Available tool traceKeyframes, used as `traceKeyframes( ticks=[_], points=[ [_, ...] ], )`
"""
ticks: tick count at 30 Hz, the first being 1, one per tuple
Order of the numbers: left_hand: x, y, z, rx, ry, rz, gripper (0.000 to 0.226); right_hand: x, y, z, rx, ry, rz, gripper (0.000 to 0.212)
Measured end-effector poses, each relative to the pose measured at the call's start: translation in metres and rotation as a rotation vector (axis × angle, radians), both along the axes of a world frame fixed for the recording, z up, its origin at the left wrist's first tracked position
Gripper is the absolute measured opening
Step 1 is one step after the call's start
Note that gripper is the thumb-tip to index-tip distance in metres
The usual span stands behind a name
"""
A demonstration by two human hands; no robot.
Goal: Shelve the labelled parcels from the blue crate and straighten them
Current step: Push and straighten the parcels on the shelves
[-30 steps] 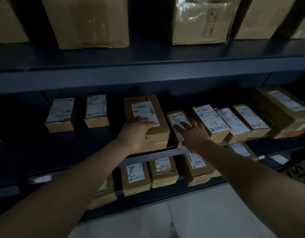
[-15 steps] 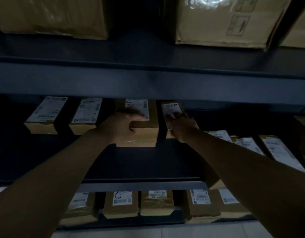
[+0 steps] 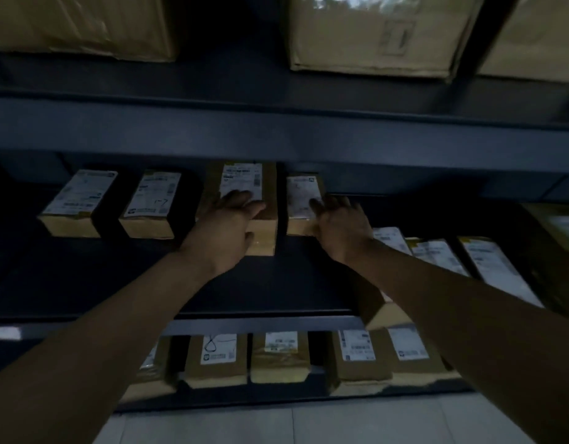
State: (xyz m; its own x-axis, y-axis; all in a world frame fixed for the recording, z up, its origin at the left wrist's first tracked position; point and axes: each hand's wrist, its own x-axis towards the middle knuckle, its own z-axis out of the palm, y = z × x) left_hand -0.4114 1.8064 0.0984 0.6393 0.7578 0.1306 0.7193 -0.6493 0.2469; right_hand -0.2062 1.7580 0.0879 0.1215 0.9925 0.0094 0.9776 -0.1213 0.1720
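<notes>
The larger brown cardboard parcel with a white label [image 3: 248,200] lies flat on the dark metal middle shelf [image 3: 276,283], its near end toward the camera. The left hand [image 3: 227,225] rests on that end with its fingers laid out nearly straight over the top and the lower edge of the label, and its thumb against the front face. Just to the right, with a narrow dark gap between them, sits the smaller brown labelled parcel [image 3: 300,200]. The right hand [image 3: 339,224] lies spread and flat over its near right corner, one finger on the label and the others reaching past the right edge. Neither hand is curled round anything. Farther left on the same shelf, two small labelled brown parcels [image 3: 78,201] stand side by side, apart from each other and from the larger parcel. To the right, partly behind the right forearm, several long labelled parcels [image 3: 437,254] lie close together at a slant. The lower shelf [image 3: 232,399] carries a row of brown labelled boxes [image 3: 280,355]. On the upper shelf [image 3: 276,133] stand big tan cartons [image 3: 373,33]. Pale floor tiles [image 3: 308,424] show at the bottom.
</notes>
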Motion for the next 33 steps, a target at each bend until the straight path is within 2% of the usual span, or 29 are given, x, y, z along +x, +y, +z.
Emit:
traceKeyframes(
  ticks=[3,6,11,15,21,33],
  points=[
    [0.024,-0.041,0.012,0.020,-0.048,-0.111,0.050,0.017,-0.045,0.023,0.060,0.007,-0.056,0.059],
    [0.052,-0.079,0.024,-0.083,-0.104,-0.257,0.047,0.041,-0.095,0.043,0.053,0.015,-0.146,0.060],
    [0.101,-0.116,0.020,-0.218,0.017,-0.354,0.060,0.079,-0.164,0.046,-0.079,0.014,-0.285,0.071],
    [0.132,-0.127,0.004,-0.192,0.156,-0.364,0.073,0.104,-0.185,0.020,-0.238,-0.002,-0.286,0.077],
    [0.160,-0.108,-0.017,-0.116,0.075,-0.309,0.067,0.134,-0.163,-0.016,-0.252,-0.021,-0.202,0.082],
    [0.219,-0.032,-0.028,-0.045,-0.036,-0.121,0.065,0.211,-0.053,-0.020,-0.187,-0.003,-0.060,0.082]
  ],
)
